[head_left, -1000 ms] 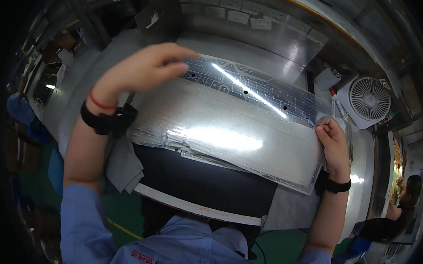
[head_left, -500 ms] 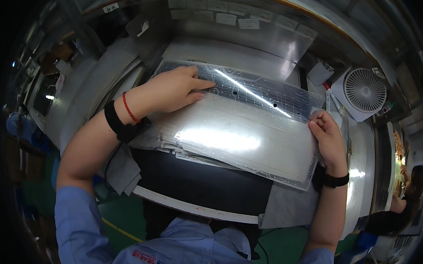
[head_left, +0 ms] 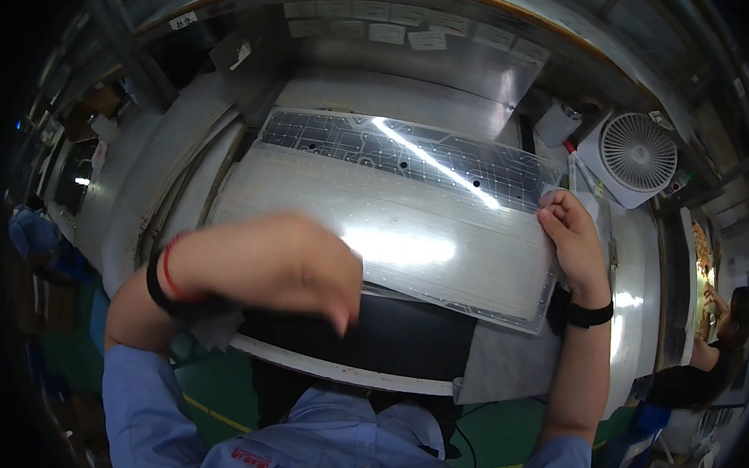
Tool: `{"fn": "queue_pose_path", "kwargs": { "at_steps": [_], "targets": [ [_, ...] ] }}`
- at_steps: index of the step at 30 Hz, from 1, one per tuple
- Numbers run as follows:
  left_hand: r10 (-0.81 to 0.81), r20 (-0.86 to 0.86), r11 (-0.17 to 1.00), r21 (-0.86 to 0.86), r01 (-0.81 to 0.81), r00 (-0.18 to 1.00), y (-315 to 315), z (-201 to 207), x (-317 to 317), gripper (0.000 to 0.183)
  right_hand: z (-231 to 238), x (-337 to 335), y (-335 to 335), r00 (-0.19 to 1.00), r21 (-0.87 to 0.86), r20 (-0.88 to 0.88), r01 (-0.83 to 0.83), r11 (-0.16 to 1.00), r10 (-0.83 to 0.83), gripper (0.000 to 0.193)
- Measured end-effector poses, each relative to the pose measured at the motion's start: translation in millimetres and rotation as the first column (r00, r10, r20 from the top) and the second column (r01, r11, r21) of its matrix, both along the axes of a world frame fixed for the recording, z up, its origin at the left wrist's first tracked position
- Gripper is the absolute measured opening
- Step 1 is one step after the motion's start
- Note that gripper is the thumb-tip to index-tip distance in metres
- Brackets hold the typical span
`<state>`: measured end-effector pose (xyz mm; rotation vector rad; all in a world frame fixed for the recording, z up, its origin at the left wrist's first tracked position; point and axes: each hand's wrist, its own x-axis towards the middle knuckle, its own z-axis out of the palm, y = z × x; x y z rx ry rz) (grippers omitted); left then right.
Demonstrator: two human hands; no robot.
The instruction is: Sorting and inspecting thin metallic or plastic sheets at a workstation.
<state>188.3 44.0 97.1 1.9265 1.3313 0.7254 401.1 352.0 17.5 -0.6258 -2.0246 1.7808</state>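
Right hand (head_left: 573, 236): I see thumb and curled fingers pinching the right edge of the clear sheet (head_left: 427, 207).
Clear sheet: thin, glossy, rectangular, its far band laced with fine circuit lines; it lies beyond the smooth black mat (head_left: 412, 325).
Left hand (head_left: 292, 268): blurred over the near left part; I cannot tell its grip.
Cloth (head_left: 503, 364): grey, matte, at the mat's right.

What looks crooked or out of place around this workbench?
One white paper note on the metal back panel tilts against its neighbours. The clear circuit sheet pinched in the right hand shows no obvious damage, though the left hand covers part.
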Motion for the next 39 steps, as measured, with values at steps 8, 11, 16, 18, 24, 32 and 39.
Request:
{"fn": "queue_pose_path", "kwargs": {
  "at_steps": [8,11,16,18,24,32,39],
  "targets": [
    [-0.389,0.105,0.921,0.019,0.389,0.915,-8.3,-16.1,19.7,0.012,1.2,0.1,-1.3,1.0,0.024,-0.006,-0.014,1.0,0.014,0.01],
    [-0.153,0.206,0.984,0.125,0.129,0.966,-8.3,-6.1,-9.5,0.014,1.2,2.3,0.4,1.0,0.029,-0.019,-0.004,1.0,0.004,0.01],
    [0.598,0.318,0.698,0.244,-0.673,0.736,-17.8,-6.5,-104.5,0.013,2.8,0.1,-1.6,0.998,0.066,-0.067,0.011,0.998,-0.006,0.006],
    [0.483,0.661,0.69,0.117,-0.715,0.574,-35.0,-25.1,-157.5,0.007,4.0,-1.9,-1.7,0.997,0.072,-0.073,0.025,0.997,-0.02,0.004],
    [0.729,0.564,0.512,-0.071,-0.856,0.389,-31.5,-62.8,-192.2,0.01,3.8,2.5,3.3,0.994,0.054,-0.081,0.075,0.996,-0.07,0.006],
    [0.572,0.734,0.555,-0.018,-0.832,0.366,-48.1,-31.0,-158.8,0.017,6.9,1.1,3.7,0.995,0.047,-0.029,0.098,0.994,-0.096,0.006],
    [-0.032,0.518,0.942,0.302,-0.148,0.855,-33.3,22.5,-36.3,0.029,5.8,2.7,7.5,0.998,0.02,-0.035,0.062,0.998,-0.061,0.007]
  ]
}}
